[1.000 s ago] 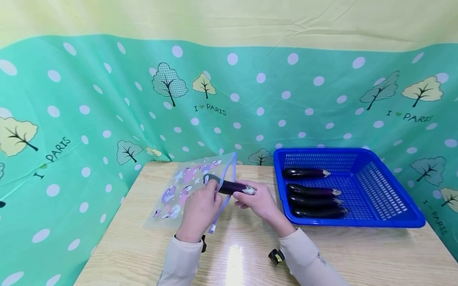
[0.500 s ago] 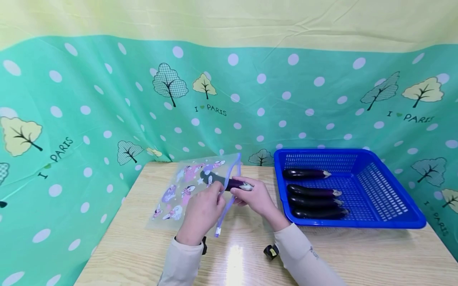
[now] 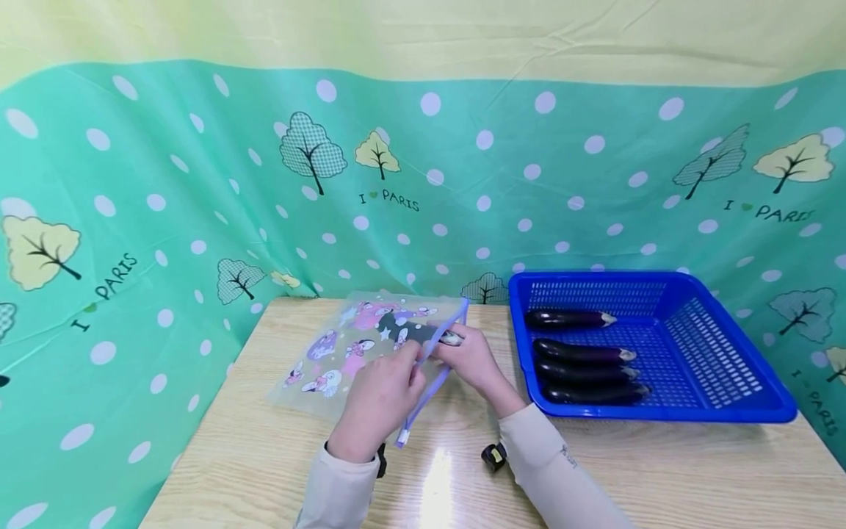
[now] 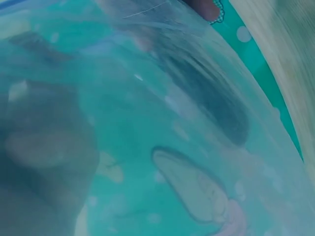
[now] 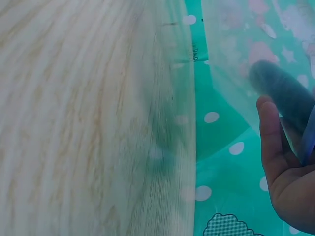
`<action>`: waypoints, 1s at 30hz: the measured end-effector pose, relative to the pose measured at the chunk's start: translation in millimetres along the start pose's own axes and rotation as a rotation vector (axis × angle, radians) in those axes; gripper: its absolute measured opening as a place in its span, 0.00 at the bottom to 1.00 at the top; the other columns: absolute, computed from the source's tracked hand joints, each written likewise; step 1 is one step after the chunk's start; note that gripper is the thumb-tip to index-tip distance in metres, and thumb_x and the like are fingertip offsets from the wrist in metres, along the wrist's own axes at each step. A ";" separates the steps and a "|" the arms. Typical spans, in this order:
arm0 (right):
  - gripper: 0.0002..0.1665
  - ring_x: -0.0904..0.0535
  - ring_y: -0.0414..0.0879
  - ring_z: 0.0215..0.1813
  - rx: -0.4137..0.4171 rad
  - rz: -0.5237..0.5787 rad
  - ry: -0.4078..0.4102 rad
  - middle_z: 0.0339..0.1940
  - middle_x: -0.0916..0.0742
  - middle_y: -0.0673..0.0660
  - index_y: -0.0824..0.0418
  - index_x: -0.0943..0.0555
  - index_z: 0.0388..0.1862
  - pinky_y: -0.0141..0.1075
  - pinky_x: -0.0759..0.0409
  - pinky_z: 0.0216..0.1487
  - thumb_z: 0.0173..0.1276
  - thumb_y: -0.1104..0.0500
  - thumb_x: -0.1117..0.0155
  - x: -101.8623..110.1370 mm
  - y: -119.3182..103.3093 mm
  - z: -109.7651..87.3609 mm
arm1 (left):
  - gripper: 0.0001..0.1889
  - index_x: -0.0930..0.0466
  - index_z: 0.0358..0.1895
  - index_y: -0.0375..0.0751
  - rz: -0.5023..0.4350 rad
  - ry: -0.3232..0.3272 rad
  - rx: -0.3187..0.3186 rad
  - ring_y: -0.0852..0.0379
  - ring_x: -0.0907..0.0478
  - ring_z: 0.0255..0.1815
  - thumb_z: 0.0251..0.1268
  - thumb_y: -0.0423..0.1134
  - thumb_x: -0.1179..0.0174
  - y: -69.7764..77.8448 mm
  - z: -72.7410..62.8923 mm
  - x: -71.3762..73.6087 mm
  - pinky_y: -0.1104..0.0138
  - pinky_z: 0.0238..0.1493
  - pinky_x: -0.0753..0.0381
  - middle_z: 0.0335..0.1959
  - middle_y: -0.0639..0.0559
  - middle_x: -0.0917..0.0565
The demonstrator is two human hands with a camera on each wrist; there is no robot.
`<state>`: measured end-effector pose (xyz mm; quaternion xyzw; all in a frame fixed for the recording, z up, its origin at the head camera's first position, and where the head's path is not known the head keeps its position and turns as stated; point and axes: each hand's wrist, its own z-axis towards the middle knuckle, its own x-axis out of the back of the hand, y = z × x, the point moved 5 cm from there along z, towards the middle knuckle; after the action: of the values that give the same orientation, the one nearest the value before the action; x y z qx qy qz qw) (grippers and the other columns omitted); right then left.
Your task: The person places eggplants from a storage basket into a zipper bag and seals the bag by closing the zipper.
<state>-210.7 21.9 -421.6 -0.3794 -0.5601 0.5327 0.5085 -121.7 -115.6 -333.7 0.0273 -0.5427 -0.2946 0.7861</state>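
A translucent slider zip bag with pink and purple cartoon prints and a purple-edged mouth lies tilted over the table's left part. My left hand pinches the near side of its mouth. At the opening, my right hand holds an eggplant by its pale stem end; most of its dark body shows through the film. In the left wrist view the eggplant looks blurred behind plastic. The right wrist view shows its rounded tip inside the bag, beyond a fingertip of the right hand.
A blue plastic basket stands on the right, with several eggplants lying in its left half. The light wood table reaches back to a green dotted curtain. A white glare streak marks the table's front.
The eggplant has gone deeper into the bag, and now only its stem end shows outside the film. The bag's mouth has shifted right over the right hand's fingers; the left hand moved slightly right.
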 end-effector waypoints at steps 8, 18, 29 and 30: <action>0.22 0.18 0.45 0.38 -0.008 -0.023 -0.015 0.42 0.11 0.59 0.64 0.14 0.53 0.35 0.19 0.38 0.58 0.63 0.26 -5.8 10.0 4.3 | 0.08 0.26 0.34 0.41 -0.001 -0.018 -0.017 0.63 0.41 0.15 0.56 0.26 0.38 -0.1 -1.0 -4.6 0.70 0.14 0.40 0.16 0.60 0.37; 0.24 0.19 0.52 0.48 -0.102 0.024 0.008 0.48 0.14 0.59 0.64 0.19 0.52 0.40 0.19 0.48 0.54 0.66 0.27 -9.1 31.3 2.0 | 0.06 0.23 0.37 0.39 -0.028 -0.063 0.020 0.62 0.38 0.16 0.59 0.27 0.38 -5.2 1.2 -18.8 0.69 0.14 0.36 0.17 0.59 0.33; 0.16 0.19 0.45 0.31 -0.131 -0.013 -0.011 0.34 0.13 0.56 0.67 0.15 0.49 0.39 0.16 0.33 0.62 0.66 0.29 0.1 42.9 8.0 | 0.08 0.14 0.48 0.36 -0.600 0.066 0.304 0.60 0.26 0.23 0.70 0.33 0.37 -36.3 2.7 -50.5 0.69 0.22 0.24 0.26 0.53 0.20; 0.17 0.19 0.45 0.30 -0.141 -0.006 -0.022 0.34 0.13 0.56 0.67 0.15 0.51 0.40 0.16 0.32 0.62 0.66 0.29 -0.5 43.3 8.3 | 0.09 0.14 0.48 0.36 -0.643 0.069 0.327 0.59 0.25 0.24 0.70 0.33 0.37 -39.5 1.7 -53.7 0.69 0.23 0.23 0.27 0.51 0.19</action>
<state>-223.7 25.9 -463.6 -0.4070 -0.6028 0.4945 0.4758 -153.0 -121.2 -392.3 0.3320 -0.5196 -0.4347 0.6563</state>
